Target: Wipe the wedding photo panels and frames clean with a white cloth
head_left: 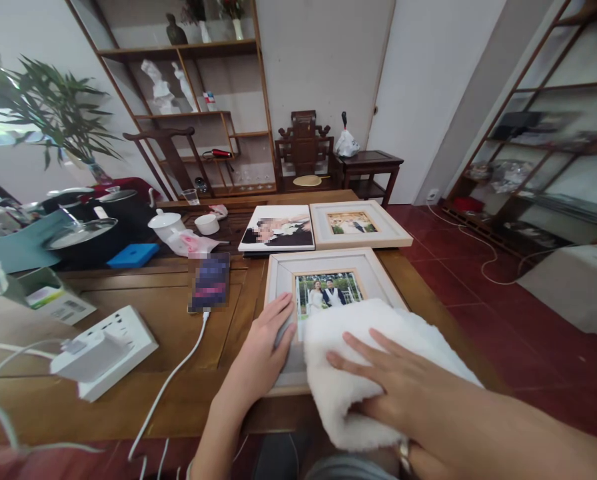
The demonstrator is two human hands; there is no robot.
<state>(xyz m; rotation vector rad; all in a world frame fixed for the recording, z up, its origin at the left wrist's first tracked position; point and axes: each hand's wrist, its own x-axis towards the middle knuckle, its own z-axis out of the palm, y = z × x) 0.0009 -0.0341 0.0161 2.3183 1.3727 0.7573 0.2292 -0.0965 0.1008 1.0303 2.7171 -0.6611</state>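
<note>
A light wooden picture frame (278, 267) with a pale mat and a photo of two people lies near the table's front edge. My left hand (263, 347) rests flat on its left side, fingers stretched out and holding nothing. With fingers spread, my right hand (383, 373) presses and holds a fluffy white cloth (403, 327) over the frame's lower right part. That cloth hides the near right corner and part of the photo. Behind are a second picture frame (398, 235) and a white-edged photo panel (298, 220), lying side by side.
Left on the wooden table (173, 360) are a white power strip (118, 353), a phone (209, 283) on a white cable, an opened box (66, 300), a blue box (133, 255), a white lidded cup (166, 223) and dark pots (81, 237). Red floor tiles (498, 333) lie right.
</note>
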